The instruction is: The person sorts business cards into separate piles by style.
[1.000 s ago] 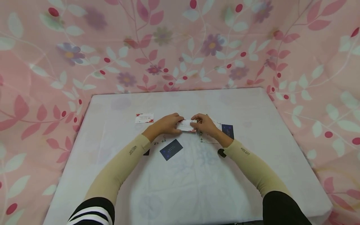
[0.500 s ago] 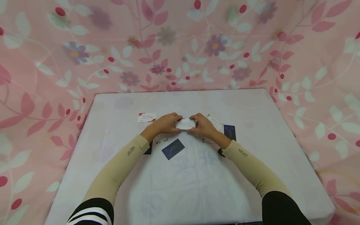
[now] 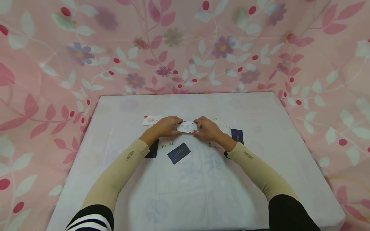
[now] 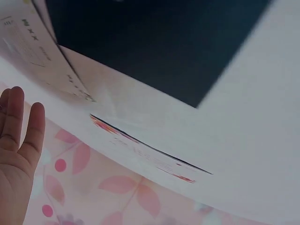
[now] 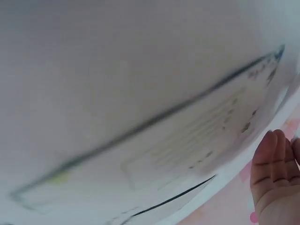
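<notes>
A white business card [image 3: 187, 127] with red floral corners is between the two hands, in the middle of the far half of the table. My left hand [image 3: 167, 126] holds its left end, fingertips at the upper corner and thumb at the lower one. Around the right end, my right hand [image 3: 209, 130] grips the card in the same way. Neither wrist view shows the card between the hands; extended fingers of the left hand [image 4: 18, 136] and right hand [image 5: 276, 173] appear at their edges. Whether the card touches the cloth cannot be told.
Another red-cornered card [image 3: 151, 120] lies at the back left. Dark blue cards lie front centre [image 3: 179, 153], by the left wrist [image 3: 153, 149] and at the right [image 3: 237, 136]. White leaf-patterned cards [image 3: 222, 126] are partly hidden by the hands. White cloth covers the table [image 3: 185, 192].
Both hands have shifted slightly left with the white card. The right thumb has gone from on top of the card to its lower edge. The surrounding cards stay put.
</notes>
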A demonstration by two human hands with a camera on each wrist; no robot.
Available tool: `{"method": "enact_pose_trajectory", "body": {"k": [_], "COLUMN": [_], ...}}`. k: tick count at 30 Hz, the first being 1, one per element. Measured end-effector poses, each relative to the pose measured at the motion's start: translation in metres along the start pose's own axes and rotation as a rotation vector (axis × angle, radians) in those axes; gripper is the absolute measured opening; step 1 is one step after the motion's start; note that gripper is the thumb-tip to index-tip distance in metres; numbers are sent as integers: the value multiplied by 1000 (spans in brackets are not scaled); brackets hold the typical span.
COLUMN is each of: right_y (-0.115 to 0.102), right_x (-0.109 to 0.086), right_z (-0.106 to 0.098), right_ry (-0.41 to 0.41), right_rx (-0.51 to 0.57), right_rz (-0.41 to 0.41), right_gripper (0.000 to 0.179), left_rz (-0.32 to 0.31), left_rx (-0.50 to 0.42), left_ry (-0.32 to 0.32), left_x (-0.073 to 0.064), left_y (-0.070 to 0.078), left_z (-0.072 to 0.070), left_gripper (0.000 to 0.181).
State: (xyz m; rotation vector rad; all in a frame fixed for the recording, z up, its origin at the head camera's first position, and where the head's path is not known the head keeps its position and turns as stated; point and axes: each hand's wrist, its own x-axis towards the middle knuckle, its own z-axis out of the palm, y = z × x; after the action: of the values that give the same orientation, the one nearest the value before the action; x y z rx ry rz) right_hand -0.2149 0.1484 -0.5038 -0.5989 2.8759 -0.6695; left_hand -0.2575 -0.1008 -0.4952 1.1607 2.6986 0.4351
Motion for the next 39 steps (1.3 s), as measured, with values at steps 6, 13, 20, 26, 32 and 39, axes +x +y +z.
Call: {"method": "enact_pose_trajectory", "body": {"k": [6,13,20,26,32,39], "right_y": [-7,-19,-36,-59,-78,-86], "right_x": [14,29,44,68,91,104], "right_z": [2,7,13,21,27,32], "right_ry": [6,65,44,-3,-36,-41], "right_rx": [31,-49,-149,-151,-109,-72], "right_rz": [-68,-143,-151,-131,-133,-108], "right_gripper": [62,55,42,41,40,51], "left_rz": [-34,-76,-104,-117,-158,-270], "left_rx": [-12,-20,-43,-56,-63,-60], "left_ry": [8,45,58,75,82,46], "left_x": [-10,-21,-33,-50,-64,-65], "left_y": [-11,-25,-43,-68,-86,-94], "left_z": [-6,-17,-24,-30,-38,-43], "left_gripper": [66,62,56,50,50,74]}}
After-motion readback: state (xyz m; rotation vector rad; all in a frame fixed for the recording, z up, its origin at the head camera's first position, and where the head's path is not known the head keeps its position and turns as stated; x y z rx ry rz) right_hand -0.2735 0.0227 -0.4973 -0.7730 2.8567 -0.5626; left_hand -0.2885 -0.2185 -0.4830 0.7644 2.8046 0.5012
